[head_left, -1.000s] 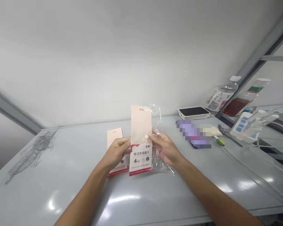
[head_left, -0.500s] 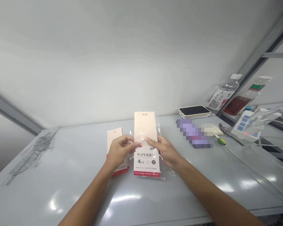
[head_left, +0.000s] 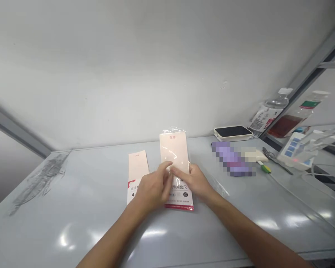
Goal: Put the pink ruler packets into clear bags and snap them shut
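A pale pink and white card packet (head_left: pixel 174 149) with a red bottom edge, in a clear plastic sleeve, is between my hands at the middle. My right hand (head_left: pixel 197 180) grips its right side, thumb on the front. My left hand (head_left: pixel 155 186) lies over its lower left front, fingers bent and pressing near the middle, where they cover the round fastener. A second similar packet (head_left: pixel 138 165) lies on the table to the left, partly hidden by my left hand.
On the grey table (head_left: pixel 80 178), a phone (head_left: pixel 233 131), a blurred purple item (head_left: pixel 230 158), a white block with a cable (head_left: pixel 255 154) and tweezers-like metal tools (head_left: pixel 277 160) lie right. Bottles (head_left: pixel 270 111) and a power strip (head_left: pixel 293 150) stand beyond. A clear sleeve (head_left: pixel 217 182) lies beside my right hand.
My left hand has moved right, from the packet's left edge onto its front, and now covers the fastener and some of the print. My right hand still grips the right side.
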Available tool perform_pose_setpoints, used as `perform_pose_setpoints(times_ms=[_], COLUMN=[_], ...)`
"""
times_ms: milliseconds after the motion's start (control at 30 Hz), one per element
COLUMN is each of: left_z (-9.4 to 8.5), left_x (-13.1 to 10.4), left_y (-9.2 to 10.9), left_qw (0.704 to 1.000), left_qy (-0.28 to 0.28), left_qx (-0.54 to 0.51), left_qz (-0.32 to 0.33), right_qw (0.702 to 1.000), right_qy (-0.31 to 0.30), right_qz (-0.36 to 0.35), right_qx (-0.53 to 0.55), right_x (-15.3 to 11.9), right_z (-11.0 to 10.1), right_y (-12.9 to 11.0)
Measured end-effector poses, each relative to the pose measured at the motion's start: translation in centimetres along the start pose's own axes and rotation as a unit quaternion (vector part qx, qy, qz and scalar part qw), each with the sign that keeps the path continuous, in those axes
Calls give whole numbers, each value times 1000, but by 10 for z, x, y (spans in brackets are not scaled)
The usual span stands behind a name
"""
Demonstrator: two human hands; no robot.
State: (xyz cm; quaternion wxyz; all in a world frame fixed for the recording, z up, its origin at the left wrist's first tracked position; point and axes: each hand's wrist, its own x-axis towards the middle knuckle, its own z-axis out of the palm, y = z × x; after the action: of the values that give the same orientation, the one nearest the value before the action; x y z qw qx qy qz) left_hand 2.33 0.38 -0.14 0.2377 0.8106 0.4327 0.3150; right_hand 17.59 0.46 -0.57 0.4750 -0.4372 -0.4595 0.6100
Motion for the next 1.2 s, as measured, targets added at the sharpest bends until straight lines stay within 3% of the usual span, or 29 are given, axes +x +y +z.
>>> perform_pose_setpoints(times_ms=[100,233,367,500,667,933,1000,1100,1200], left_z=[0,-6,-7,-3,-4,-6,-5,-6,-9], left_x=[1,6,10,10,9,11,12,13,15], left_y=[3,1,-4,-6,-7,-7,-8,-12,-20], left_qw=[990,931,903,870,848,869,892,954,958], left_qy=[21,87,13,-82,-96,-74,-67,-9,16], left_qx=[-140,-332,-393,-449,-488,-449,-399,-199,50], left_qz=[-30,-122,-175,-186,-183,-196,-200,-224,-280], right_qw=[1000,998,996,997,997,994,991,984,947], right_qy=[-4,-7,-37,-65,-76,-34,-17,-11,29], right_qz=[-1,4,-9,-16,-31,-31,-32,-14,7], right_qx=[25,59,78,48,0,-103,-131,-179,-320], right_x=[-1,-1,-2,-5,-6,-3,0,5,10], right_z=[-1,-3,-2,-1,-2,-2,-3,-8,-15], right_y=[0,-2,-3,-4,-3,1,2,6,11])
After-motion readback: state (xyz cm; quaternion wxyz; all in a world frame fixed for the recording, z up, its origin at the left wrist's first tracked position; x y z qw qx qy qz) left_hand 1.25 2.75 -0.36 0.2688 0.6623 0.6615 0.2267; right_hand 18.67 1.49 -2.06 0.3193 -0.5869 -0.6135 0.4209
